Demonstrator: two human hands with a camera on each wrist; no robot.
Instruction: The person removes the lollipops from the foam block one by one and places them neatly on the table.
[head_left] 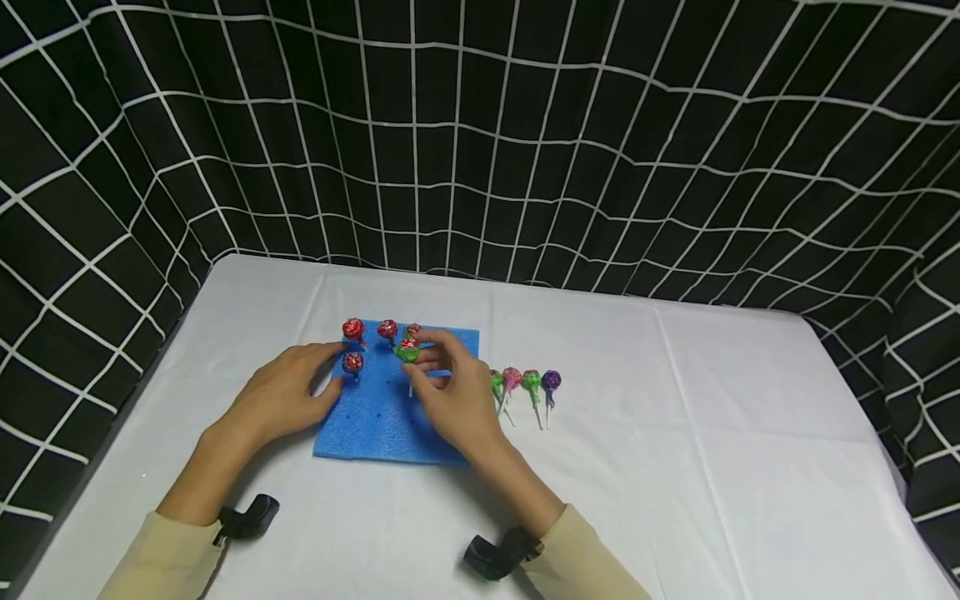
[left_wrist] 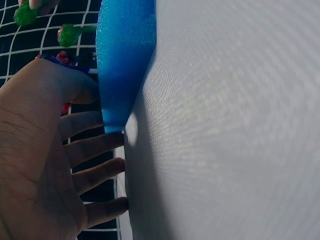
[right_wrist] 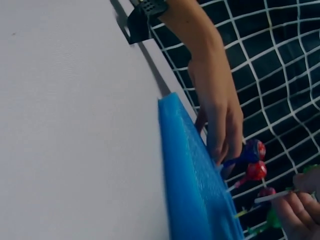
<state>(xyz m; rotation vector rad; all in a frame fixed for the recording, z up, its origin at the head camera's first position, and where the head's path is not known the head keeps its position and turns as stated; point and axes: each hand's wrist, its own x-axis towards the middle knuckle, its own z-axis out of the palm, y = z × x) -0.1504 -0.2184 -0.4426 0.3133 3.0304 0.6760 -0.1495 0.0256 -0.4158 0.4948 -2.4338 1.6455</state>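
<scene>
My right hand pinches a green-and-red wrapped lollipop by its head over the blue foam block. Its white stick points away from the fingers in the right wrist view. Several lollipops stand upright in the foam, among them a red one at the back left corner. Another, green and red, is partly hidden behind the right fingers in the head view. My left hand is at the foam's left edge, thumb and fingers spread around the front standing lollipop.
Right of the foam lie several loose lollipops, including a pink one, a green one and a purple one. Small holes dot the foam's front half. A white cloth covers the table, and a black grid curtain hangs behind.
</scene>
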